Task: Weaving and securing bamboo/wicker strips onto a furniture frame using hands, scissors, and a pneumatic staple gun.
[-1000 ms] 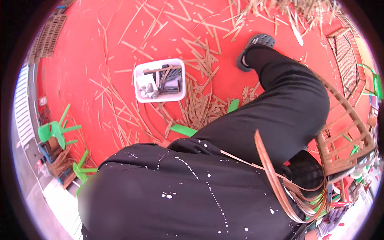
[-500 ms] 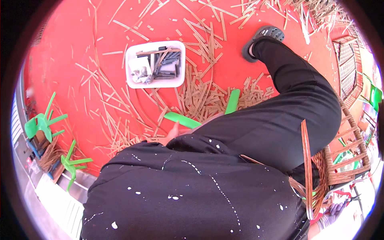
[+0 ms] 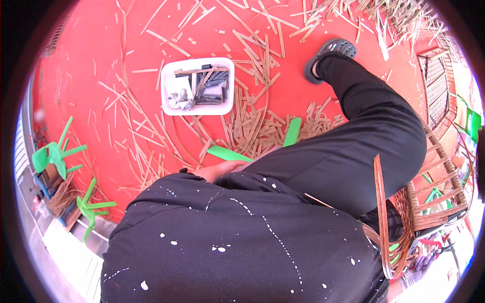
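My left hand, bare, shows only in part beyond my black clothing at my lap, near a bright green chair or stool part. Its fingers are mostly hidden. At the lower right edge, my right hand wears a purple and pale glove; it is small and its grip is unclear. Beside it is a tool with red handles; I cannot tell whether the hand touches it. Long brown flat wicker strips rise and loop between my body and that hand, next to a partly woven brown wicker frame.
A white plastic tub with dark strips and small pieces stands on the red floor. Cut brown strips lie scattered and heaped. Green stools stand at left, a woven panel at right. My grey clog is beyond.
The view has shifted slightly. My left hand, whose raised finger showed earlier, now lies lower and flatter at the lap. The upright strips lean a little more to the left.
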`<state>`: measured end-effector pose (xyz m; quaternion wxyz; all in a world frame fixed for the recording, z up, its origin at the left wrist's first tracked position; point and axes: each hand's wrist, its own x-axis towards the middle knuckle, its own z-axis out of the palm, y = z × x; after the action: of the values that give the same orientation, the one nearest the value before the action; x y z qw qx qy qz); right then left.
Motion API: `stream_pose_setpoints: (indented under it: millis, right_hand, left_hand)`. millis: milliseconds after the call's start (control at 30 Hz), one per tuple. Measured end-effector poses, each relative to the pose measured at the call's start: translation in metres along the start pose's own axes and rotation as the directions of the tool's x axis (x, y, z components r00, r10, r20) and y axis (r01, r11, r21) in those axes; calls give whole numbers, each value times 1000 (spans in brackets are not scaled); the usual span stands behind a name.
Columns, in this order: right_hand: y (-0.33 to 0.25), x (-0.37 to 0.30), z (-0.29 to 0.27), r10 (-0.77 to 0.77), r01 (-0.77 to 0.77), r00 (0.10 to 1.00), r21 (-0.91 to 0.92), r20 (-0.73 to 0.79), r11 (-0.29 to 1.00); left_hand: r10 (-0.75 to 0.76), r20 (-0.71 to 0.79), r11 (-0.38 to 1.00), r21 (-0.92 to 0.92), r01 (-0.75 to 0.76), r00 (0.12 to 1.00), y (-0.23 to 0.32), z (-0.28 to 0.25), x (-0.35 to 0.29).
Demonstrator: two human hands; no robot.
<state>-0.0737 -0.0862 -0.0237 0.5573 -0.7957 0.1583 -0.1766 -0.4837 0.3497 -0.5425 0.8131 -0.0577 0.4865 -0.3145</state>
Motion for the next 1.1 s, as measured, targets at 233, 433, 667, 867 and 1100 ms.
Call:
stream_pose_setpoints:
  millis: [233, 433, 667, 867, 1100]
  right_hand:
    - [0, 4, -2, -15, 14, 998, 14, 54, 1000]
    - [2, 21, -7, -52, 12, 962, 149, 268, 989]
    - [2, -3, 15, -188, -50, 887, 492, 422, 869]
    - [7, -56, 32, -353, 151, 891, 546, 286, 824]
    - [14, -105, 49, -431, 250, 874, 554, 224, 794]
  left_hand:
    - [-34, 29, 998, 48, 32, 999, 1, 8, -5]
    - [35, 18, 976, 215, -38, 999, 8, -11, 17]
    - [361, -196, 325, 943, 74, 912, 54, 8, 5]
    - [817, 67, -39, 997, -62, 573, 133, 162, -77]
    - [196, 974, -887, 126, -444, -116, 8, 490, -214]
